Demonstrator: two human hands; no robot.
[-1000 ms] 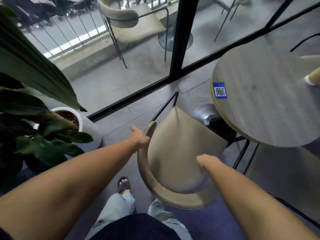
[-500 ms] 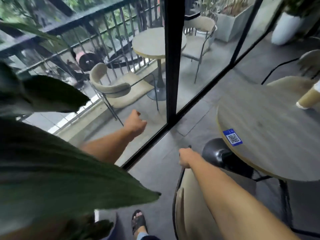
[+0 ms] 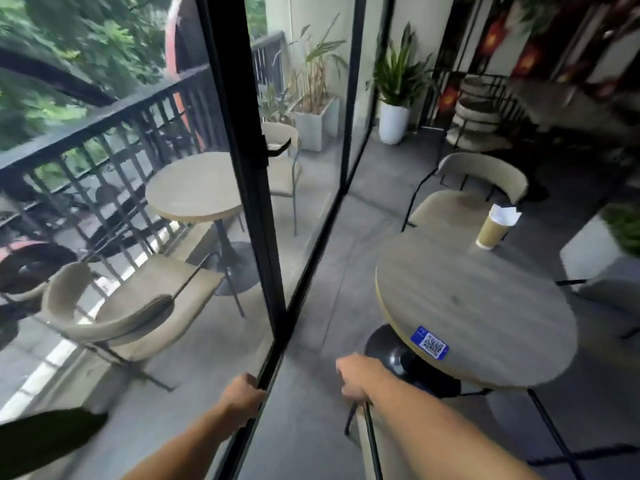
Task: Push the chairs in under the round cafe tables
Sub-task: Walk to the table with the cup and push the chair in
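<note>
A round wooden cafe table (image 3: 485,306) with a blue QR sticker (image 3: 429,346) stands at the right on a black pedestal base (image 3: 388,348). The near beige chair (image 3: 362,448) sits at the bottom edge, mostly out of view, close to that base. My right hand (image 3: 356,377) is closed on the top of its black metal frame. My left hand (image 3: 242,393) is curled into a loose fist, holding nothing, beside the glass wall's bottom rail. A second beige chair (image 3: 467,202) stands at the table's far side, its seat partly under the top.
A paper cup (image 3: 491,230) stands on the table's far edge. A black-framed glass wall (image 3: 256,202) runs along the left. Behind it are a balcony table (image 3: 194,188) and two chairs (image 3: 138,306). A white potted plant (image 3: 393,123) and a white planter (image 3: 595,258) stand nearby.
My view has lifted from the chair to the room. My left hand let go of the backrest and hangs free. My right hand moved from the backrest to the chair's black frame.
</note>
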